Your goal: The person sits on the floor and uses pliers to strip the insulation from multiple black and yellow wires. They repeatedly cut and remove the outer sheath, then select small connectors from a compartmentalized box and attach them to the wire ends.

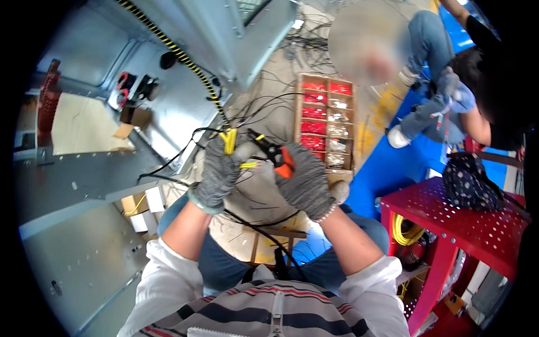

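My left hand (218, 173), in a grey knit glove, is closed around a cable with yellow wire ends (228, 140) standing up from the fingers. More thin yellow ends (247, 165) point from it toward the other hand. A black-and-yellow striped cable (182, 55) runs down from the upper left to this spot. My right hand (307, 182), gloved alike, is wrapped around pliers (285, 163) with orange-and-black handles. Their dark jaws point up and left, a little apart from the yellow ends. Whether the jaws touch a wire I cannot make out.
Past my right hand lies a divided cardboard box (299, 112) of red and silvery small parts. Left stands an open grey metal cabinet (163, 106). Black wires (264, 106) litter the floor. A red perforated bench (426, 208) is at right; another person (432, 106) crouches beyond it.
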`<state>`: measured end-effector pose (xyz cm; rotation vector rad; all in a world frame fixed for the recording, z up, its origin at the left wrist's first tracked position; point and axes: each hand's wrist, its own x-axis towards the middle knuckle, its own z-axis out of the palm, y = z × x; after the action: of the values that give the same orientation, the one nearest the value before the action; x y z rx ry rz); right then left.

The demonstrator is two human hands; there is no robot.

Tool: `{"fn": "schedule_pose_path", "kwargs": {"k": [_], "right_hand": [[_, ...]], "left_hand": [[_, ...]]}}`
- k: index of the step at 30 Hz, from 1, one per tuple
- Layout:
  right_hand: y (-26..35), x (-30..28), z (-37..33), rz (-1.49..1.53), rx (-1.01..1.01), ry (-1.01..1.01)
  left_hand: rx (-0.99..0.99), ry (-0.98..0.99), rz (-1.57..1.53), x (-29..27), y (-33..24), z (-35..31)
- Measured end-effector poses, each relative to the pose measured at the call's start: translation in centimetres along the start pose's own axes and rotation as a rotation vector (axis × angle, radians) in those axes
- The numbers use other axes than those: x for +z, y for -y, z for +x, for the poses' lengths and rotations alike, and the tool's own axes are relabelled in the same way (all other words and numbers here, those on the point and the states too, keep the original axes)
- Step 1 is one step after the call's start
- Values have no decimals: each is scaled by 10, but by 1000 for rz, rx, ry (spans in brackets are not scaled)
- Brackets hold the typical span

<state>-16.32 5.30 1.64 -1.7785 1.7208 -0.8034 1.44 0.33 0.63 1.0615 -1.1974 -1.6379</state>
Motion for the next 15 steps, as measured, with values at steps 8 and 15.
{"fn": "schedule_pose_path", "kwargs": {"k": [8, 15], "right_hand": [[5, -1, 0, -138, -46, -84], [1, -11, 13, -138, -84, -255]], "left_hand": [[-152, -101, 9, 16, -25, -8], [-178, -206, -157, 14, -27, -10]]}}
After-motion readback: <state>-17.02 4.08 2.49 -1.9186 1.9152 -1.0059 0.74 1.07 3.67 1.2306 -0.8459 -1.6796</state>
